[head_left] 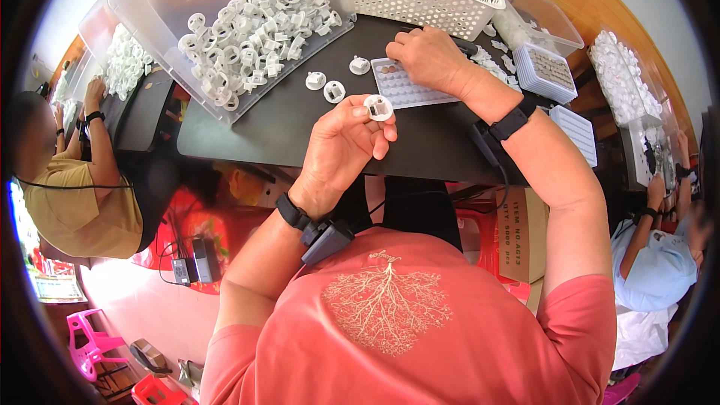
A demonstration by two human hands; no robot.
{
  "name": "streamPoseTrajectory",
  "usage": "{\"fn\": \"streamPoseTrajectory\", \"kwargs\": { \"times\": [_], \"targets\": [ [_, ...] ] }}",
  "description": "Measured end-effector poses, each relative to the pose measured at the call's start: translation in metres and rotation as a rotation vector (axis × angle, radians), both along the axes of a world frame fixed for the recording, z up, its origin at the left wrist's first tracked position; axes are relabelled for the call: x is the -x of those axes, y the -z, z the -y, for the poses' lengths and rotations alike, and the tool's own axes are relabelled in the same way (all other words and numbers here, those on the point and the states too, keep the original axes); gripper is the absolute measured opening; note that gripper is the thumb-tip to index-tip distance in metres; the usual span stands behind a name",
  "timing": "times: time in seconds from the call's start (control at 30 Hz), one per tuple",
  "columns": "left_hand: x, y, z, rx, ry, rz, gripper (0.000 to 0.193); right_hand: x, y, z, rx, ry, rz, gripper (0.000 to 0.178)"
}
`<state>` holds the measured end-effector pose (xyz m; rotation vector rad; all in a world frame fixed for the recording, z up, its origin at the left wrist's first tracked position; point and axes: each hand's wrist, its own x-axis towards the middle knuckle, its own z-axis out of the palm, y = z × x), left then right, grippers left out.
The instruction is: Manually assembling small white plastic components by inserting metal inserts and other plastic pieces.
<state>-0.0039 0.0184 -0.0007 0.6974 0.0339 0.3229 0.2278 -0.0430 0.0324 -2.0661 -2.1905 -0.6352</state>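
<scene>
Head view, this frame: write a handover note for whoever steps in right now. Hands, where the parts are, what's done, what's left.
Left hand: holds one white round plastic part in its fingertips above the black table.
Right hand: rests on the small white grid tray, fingers curled; whether it grips anything cannot be told.
Parts: heap in the clear bin; three loose pieces beside the tray.
Done: cannot tell.
Left: the heap looks large.

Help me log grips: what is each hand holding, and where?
Left hand pinches a small white round plastic part by its rim; right hand rests on the small tray, its grasp hidden.
</scene>
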Motion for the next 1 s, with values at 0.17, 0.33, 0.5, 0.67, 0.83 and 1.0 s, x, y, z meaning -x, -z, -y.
{"fn": "streamPoseTrajectory", "kwargs": {
  "times": [0.17,0.33,0.5,0.67,0.83,1.0],
  "targets": [
    [-0.004,-0.005,0.001,0.021,0.020,-0.031,0.026,0.000,0.000,0.000,0.021,-0.017,-0.006,0.010],
    [-0.017,-0.005,0.000,0.002,0.035,-0.035,0.026,-0.002,0.003,-0.002,-0.015,-0.008,-0.026,0.007],
    [-0.023,-0.002,-0.003,0.041,-0.003,-0.063,0.024,0.004,-0.010,0.009,-0.065,0.032,-0.226,0.008],
    [-0.021,-0.003,0.000,0.038,-0.021,-0.061,0.026,0.049,-0.038,0.044,-0.271,-0.097,-0.448,0.007],
    [-0.023,0.001,0.000,0.032,-0.031,-0.042,0.026,0.079,-0.023,0.051,-0.453,-0.144,-0.294,0.017],
    [-0.017,0.003,-0.001,0.026,-0.071,-0.058,0.024,0.086,-0.014,0.053,-0.523,-0.152,-0.322,0.020]
  ]
}}
